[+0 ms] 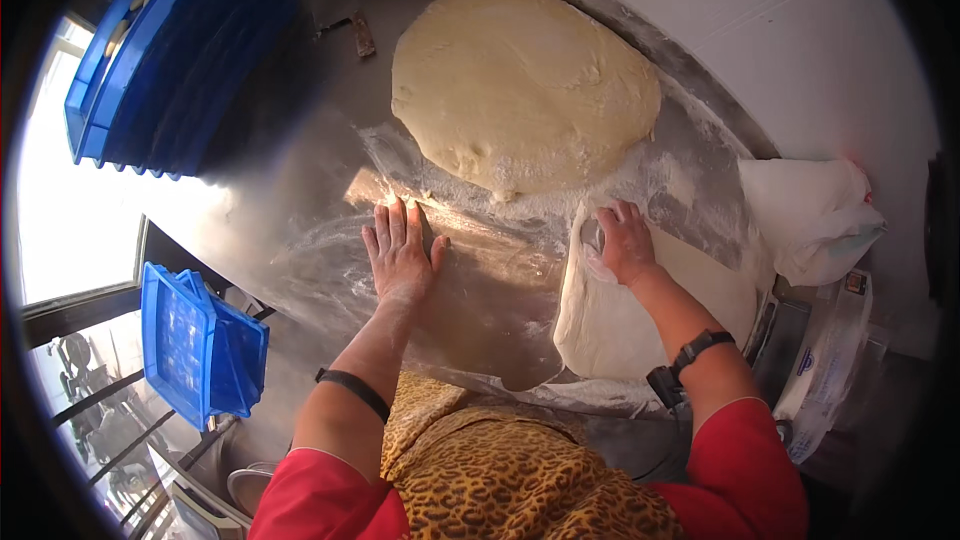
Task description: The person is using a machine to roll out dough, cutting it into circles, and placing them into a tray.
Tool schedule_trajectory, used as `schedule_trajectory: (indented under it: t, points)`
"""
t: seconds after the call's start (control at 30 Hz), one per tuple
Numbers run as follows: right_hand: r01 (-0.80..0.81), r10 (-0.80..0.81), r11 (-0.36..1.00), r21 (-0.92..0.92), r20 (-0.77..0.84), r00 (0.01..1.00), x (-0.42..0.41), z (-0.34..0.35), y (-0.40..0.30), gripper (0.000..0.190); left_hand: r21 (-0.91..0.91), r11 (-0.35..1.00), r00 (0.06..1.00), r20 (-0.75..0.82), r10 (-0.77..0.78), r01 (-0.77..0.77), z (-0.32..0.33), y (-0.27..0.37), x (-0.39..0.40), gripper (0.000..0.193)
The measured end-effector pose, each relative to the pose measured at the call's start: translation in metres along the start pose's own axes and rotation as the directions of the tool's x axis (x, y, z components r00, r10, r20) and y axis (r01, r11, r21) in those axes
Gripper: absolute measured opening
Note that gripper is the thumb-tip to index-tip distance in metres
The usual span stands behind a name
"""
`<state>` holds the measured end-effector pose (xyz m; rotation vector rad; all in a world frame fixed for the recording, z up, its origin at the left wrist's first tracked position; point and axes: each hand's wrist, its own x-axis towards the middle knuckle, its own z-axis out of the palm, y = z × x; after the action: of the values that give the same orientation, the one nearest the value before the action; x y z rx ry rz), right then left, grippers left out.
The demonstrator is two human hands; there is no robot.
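A big mound of dough (517,82) lies on the floured metal worktop (495,300), at its far side. Nearer on the right is a flattened sheet of dough (622,330) with a thick rolled left edge. My right hand (626,240) is over the upper left part of this sheet, its fingers curled around a whitish, partly see-through thing (595,259), perhaps plastic; its exact kind is unclear. Flat on the metal to the left, my left hand (401,251) has its fingers spread and holds nothing. Flour dusts both hands and the surface between them.
Stacked blue plastic crates (172,67) stand at the upper left, with more blue crates (180,345) lower left. A scraper-like tool (363,34) lies left of the mound. On the right are a white plastic bag (806,217) and a long box (817,367). A wall borders the far side.
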<state>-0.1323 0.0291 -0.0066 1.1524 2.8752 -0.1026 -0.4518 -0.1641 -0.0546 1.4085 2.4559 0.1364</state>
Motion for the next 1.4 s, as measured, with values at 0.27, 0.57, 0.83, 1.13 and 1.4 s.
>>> schedule_trajectory:
  t: [0.27,0.57,0.83,1.13,1.4]
  points:
    - [-0.458,0.486,0.872,0.171,-0.190,0.853,0.015,0.022,-0.004,0.046,-0.036,0.999,1.000,0.007,0.013,-0.013,-0.006,-0.002,0.001,0.073]
    - [0.036,-0.047,0.984,0.177,0.058,0.997,-0.049,-0.009,-0.044,0.039,-0.006,1.000,1.000,-0.009,0.007,-0.007,-0.007,0.003,0.003,0.072]
    - [-0.469,0.587,0.680,0.563,-0.035,0.809,-0.100,0.003,-0.044,0.043,0.032,0.999,1.000,-0.007,-0.028,0.028,-0.002,-0.007,-0.006,0.072]
    - [-0.340,0.342,0.920,0.194,0.026,0.939,-0.109,-0.003,-0.086,0.038,0.057,0.998,0.996,-0.086,-0.009,0.014,-0.003,0.005,-0.007,0.070]
    - [-0.149,0.124,0.960,0.236,0.118,0.985,-0.191,-0.021,-0.061,0.041,0.078,0.997,0.994,-0.109,-0.004,0.012,-0.003,0.011,-0.004,0.070]
